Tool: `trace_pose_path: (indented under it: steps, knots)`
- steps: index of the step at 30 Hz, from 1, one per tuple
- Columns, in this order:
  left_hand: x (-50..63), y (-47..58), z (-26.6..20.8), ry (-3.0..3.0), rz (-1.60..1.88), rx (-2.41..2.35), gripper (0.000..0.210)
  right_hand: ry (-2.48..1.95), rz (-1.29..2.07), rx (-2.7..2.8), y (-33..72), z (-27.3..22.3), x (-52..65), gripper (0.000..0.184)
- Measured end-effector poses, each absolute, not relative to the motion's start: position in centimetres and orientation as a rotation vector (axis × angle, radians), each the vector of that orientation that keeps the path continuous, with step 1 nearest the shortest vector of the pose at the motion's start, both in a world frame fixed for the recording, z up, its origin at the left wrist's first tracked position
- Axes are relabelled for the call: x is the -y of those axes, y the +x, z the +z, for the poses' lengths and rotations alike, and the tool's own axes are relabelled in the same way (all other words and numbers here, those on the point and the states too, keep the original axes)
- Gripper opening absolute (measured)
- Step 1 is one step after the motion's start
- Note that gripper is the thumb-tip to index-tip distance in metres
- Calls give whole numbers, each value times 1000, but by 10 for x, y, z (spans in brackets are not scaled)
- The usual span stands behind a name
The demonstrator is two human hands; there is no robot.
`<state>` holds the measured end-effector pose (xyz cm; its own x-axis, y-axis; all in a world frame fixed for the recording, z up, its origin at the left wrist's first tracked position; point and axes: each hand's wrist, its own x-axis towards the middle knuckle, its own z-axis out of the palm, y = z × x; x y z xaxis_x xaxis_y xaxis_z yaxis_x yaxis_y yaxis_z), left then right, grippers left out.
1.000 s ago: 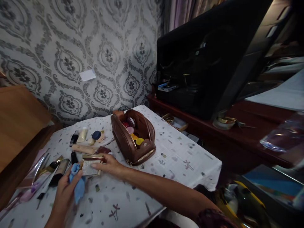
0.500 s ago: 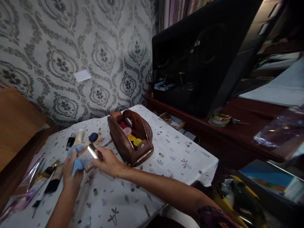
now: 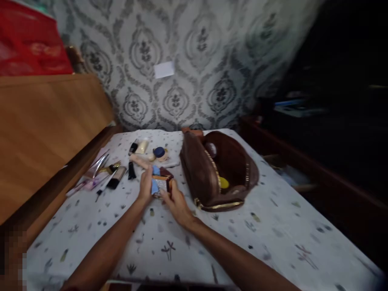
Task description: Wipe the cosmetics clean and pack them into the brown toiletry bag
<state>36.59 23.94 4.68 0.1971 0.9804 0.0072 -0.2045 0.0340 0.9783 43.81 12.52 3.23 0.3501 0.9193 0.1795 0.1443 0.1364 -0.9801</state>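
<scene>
dim room corner, grey patterned wallpaper (image 3: pixel 201 40) at the back, white printed tablecloth (image 3: pixel 236 246) up front. right in the middle, over the near-left side of the bag area, a small glittery case (image 3: pixel 163 185). in the right hand (image 3: pixel 179 206), one side of that case, pinched snugly with no real gap. in the left hand (image 3: pixel 146 184), a bunched blue cloth (image 3: pixel 154 187), gripped close and pressed up against the case's other side.

progress-wise: looks mid-job on the case, with the cloth right on it, so probably not finished there. beyond that, hard to call. laid out further back and to the left: a dark reddish item (image 3: pixel 165 172) just past the case, a navy-lidded jar (image 3: pixel 159 152), a cream tube (image 3: pixel 142 146), a little black tube (image 3: pixel 131 171), a beige-and-black bottle (image 3: pixel 117 178). no way to tell handled from waiting. inside the brown bag (image 3: pixel 197 171), unzipped and gaping on the right: a yellow round thing (image 3: pixel 224 183) and a pale-topped jar (image 3: pixel 211 150), so not everything out on the surface.

further out, a wooden panel (image 3: pixel 48 133) on the left, something red (image 3: pixel 30 40) above it, a white slip of paper (image 3: pixel 164 70) on the wall, dark furniture (image 3: pixel 321 214) to the right, mostly lost in shadow.
</scene>
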Motion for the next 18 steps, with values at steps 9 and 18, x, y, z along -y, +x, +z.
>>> trace_pose_path:
  steps: [9, 18]
  knots:
    - [-258, 367, 32, 957, 953, -764, 59, -1278, 885, 980, 439, 20, -131, 45]
    - [-254, 367, 26, 895, 993, -589, 65, -1190, 1120, 637, 449, 22, -142, 42]
